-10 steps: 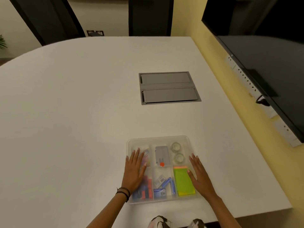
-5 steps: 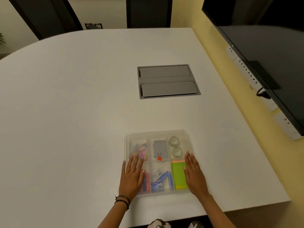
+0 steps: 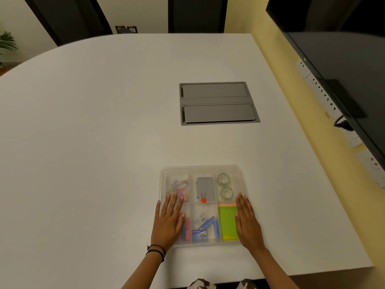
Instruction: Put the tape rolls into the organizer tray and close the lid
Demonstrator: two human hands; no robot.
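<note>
A clear plastic organizer tray (image 3: 201, 169) sits on the white table near its front edge, with a translucent lid lying flat over it. Two clear tape rolls (image 3: 225, 186) lie one behind the other in the back right compartment, seen through the lid. My left hand (image 3: 169, 221) rests flat on the lid's front left part, fingers spread. My right hand (image 3: 246, 222) lies flat on the front right edge of the lid. Neither hand grips anything.
Under the lid are coloured paper clips (image 3: 179, 187), a grey box (image 3: 205, 189) with a red dot, blue and red items, and green sticky notes (image 3: 227, 222). A grey cable hatch (image 3: 217, 103) is set in the table farther back. A dark screen (image 3: 341, 65) hangs at the right.
Both hands have slid back toward me along the lid, uncovering the paper clips and the tape rolls' compartment. The view has shifted slightly.
</note>
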